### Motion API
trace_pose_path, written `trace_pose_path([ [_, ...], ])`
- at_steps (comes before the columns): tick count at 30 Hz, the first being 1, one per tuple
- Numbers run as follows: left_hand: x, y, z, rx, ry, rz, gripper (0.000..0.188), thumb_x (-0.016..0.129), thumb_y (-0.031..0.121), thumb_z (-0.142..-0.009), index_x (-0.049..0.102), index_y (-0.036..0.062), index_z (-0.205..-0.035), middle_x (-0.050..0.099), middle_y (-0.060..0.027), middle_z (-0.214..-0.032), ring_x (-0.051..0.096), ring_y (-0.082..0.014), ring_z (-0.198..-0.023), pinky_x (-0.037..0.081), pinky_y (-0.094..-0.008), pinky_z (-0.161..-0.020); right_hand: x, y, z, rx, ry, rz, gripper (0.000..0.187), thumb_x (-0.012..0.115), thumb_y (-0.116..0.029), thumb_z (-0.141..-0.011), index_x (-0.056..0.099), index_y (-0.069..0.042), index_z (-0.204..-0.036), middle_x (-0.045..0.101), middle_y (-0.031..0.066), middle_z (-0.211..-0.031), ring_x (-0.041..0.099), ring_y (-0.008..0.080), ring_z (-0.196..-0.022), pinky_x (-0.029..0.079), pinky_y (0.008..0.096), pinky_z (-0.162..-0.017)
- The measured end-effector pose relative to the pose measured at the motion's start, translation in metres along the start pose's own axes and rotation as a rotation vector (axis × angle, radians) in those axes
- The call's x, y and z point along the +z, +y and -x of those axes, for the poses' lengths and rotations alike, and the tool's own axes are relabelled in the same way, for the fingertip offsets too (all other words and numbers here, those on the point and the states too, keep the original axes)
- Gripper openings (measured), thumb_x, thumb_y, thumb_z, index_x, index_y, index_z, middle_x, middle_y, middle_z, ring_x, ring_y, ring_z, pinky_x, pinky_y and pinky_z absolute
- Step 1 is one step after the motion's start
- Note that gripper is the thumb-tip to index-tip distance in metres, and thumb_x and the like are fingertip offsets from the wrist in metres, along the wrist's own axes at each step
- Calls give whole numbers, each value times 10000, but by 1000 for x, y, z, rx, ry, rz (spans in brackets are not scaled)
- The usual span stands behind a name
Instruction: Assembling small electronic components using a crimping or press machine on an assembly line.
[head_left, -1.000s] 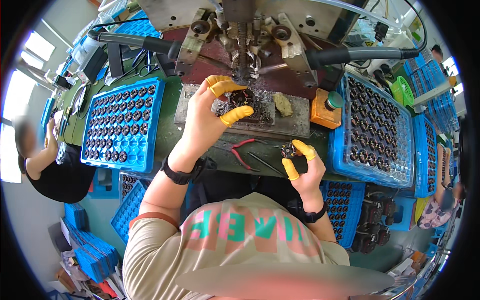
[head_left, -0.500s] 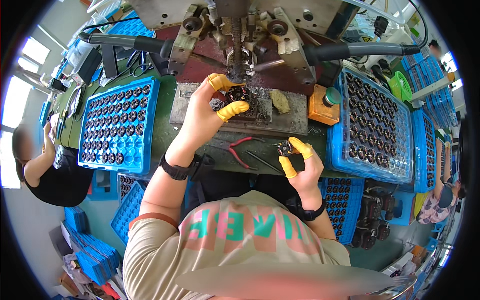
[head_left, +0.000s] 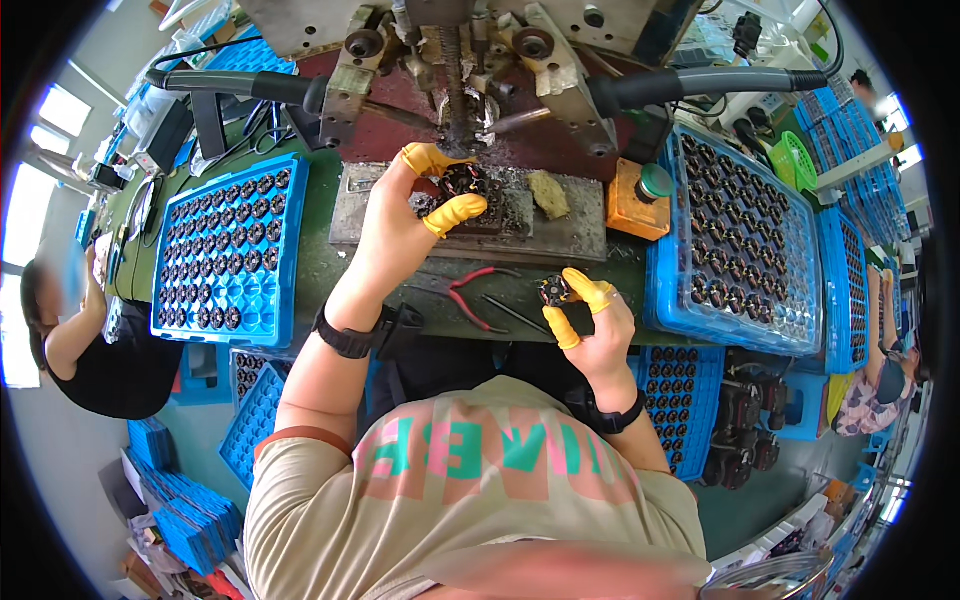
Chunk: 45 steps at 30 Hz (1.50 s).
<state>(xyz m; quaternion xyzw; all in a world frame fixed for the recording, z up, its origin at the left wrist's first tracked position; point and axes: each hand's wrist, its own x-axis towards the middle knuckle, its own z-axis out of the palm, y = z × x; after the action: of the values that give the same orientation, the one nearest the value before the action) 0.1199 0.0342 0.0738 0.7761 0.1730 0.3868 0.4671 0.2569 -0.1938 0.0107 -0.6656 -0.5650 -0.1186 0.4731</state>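
My left hand [head_left: 394, 228], with yellow finger cots on thumb and forefinger, is closed round a small black round wound part [head_left: 470, 181], which looks like a motor stator. That part sits at the metal fixture block [head_left: 350, 222], under the machine's vertical screw [head_left: 455, 90]. In my right hand [head_left: 602, 335], also in yellow finger cots, a second black stator [head_left: 553, 291] is pinched above the bench's front edge. Thin coloured wires show on the left part. Its underside and where it touches the fixture are hidden.
Two soldering irons, left [head_left: 235, 87] and right [head_left: 710, 88], point in at the fixture. Red-handled pliers [head_left: 460, 290] lie in front. A yellow sponge [head_left: 548, 195] and an orange box [head_left: 637, 200] stand right. Blue stator trays flank me, left [head_left: 298, 215] and right [head_left: 668, 300].
The whole view has shifted slightly, moving the bench a little left in the picture. Both hands keep their holds, and neither has clearly moved over the bench.
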Motion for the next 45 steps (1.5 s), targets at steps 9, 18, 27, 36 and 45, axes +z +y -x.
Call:
trace_pose_path([
  [9,1,-3,1,-26,11,14,421,864,176,-756,636,24,-1075,627,-36,-969,573,-151,-861,484,-288,-801,0,0,1,-6,-16,26,428,830,-199,-791,670,-16,-1143,714,109,-951,675,276,-775,529,347,-707],
  [18,5,3,0,-68,36,73,466,883,206,-748,619,33,-1092,645,-32,-953,586,-140,-883,492,-291,-810,2,0,0,-21,0,34,456,841,-196,-766,660,-32,-1151,686,103,-896,658,298,-765,532,372,-702],
  [27,-5,-4,-6,-78,-53,47,494,896,250,-727,609,29,-1063,637,-36,-958,591,-157,-883,496,-294,-787,2,1,1,-19,-5,35,455,837,-205,-766,666,-28,-1149,692,99,-901,666,298,-773,534,377,-715],
  [36,-1,10,-1,394,55,-397,378,857,140,-712,702,92,-1054,612,-107,-1041,630,-296,-912,544,-369,-771,2,0,1,-8,-7,22,454,838,-201,-767,669,-32,-1152,692,95,-894,667,294,-774,533,373,-701],
  [45,4,20,2,302,76,-369,322,832,133,-741,706,105,-1036,609,-113,-1053,622,-323,-947,539,-393,-805,2,-1,-1,-24,9,25,441,833,-200,-778,671,-31,-1151,697,95,-898,668,293,-770,534,368,-698],
])
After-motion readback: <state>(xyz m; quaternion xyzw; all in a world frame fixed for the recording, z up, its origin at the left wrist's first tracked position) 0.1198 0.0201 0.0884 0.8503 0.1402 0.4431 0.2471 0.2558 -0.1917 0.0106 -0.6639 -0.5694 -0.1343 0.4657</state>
